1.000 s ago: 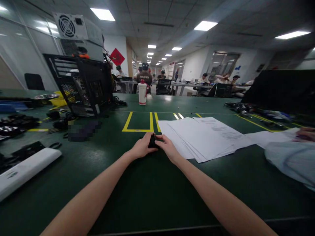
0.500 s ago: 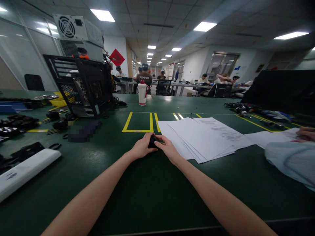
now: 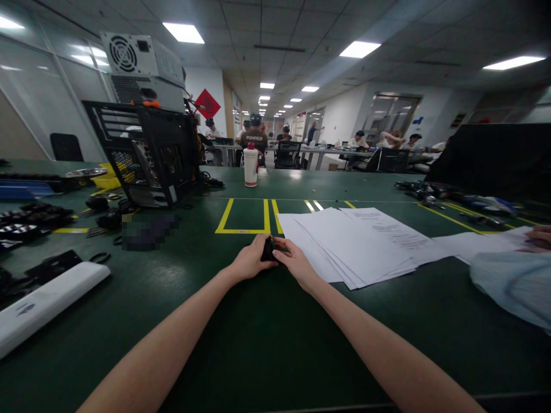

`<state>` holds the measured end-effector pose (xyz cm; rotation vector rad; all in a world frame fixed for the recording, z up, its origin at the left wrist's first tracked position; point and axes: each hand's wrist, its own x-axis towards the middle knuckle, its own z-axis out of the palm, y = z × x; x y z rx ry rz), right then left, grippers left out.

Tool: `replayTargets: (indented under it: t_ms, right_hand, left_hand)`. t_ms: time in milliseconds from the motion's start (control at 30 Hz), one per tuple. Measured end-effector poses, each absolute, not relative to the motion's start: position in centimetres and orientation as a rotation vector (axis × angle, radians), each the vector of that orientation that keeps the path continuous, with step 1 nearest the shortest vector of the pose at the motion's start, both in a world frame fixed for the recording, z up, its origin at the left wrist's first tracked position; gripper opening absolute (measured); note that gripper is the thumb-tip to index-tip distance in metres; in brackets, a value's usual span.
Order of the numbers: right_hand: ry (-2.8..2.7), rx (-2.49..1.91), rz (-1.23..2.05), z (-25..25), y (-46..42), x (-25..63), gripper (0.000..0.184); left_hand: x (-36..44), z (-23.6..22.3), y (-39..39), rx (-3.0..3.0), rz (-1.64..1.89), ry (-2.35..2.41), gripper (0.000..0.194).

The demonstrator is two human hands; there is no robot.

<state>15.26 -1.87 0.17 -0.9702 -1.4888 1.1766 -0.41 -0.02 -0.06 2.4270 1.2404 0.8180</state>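
Both my arms reach forward over a dark green table (image 3: 267, 338). My left hand (image 3: 251, 261) and my right hand (image 3: 293, 260) meet at the middle, and both are closed around a small black object (image 3: 268, 250) held just above the tabletop. I cannot make out what the object is. A fanned stack of white papers (image 3: 353, 241) lies just right of my right hand, almost touching it.
An open black computer case (image 3: 146, 152) stands at the back left with a power supply unit (image 3: 142, 57) on top. A white bottle (image 3: 250, 165) stands behind a yellow taped rectangle (image 3: 243, 217). A white bar (image 3: 47, 295) and black parts lie left. Another person's hand (image 3: 538, 238) and pale sleeve are at the right edge.
My hands stay together on the small black object, fingers shifting slightly. The view has moved a little, so everything sits slightly lower and to the right.
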Motion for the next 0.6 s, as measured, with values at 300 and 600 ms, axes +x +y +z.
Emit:
replayTargets:
  t_ms: [300, 600]
  right_hand:
    - [-1.467, -0.911, 1.2, 0.41, -2.28, 15.06, 0.018]
    - [-1.488, -0.971, 1.219, 0.04, -1.92, 15.12, 0.032]
  left_hand:
    - [-0.37, 0.07, -0.04, 2.435, 0.801, 1.251, 0.065]
    - [-0.37, 0.07, -0.13, 2.437, 0.808, 1.257, 0.065]
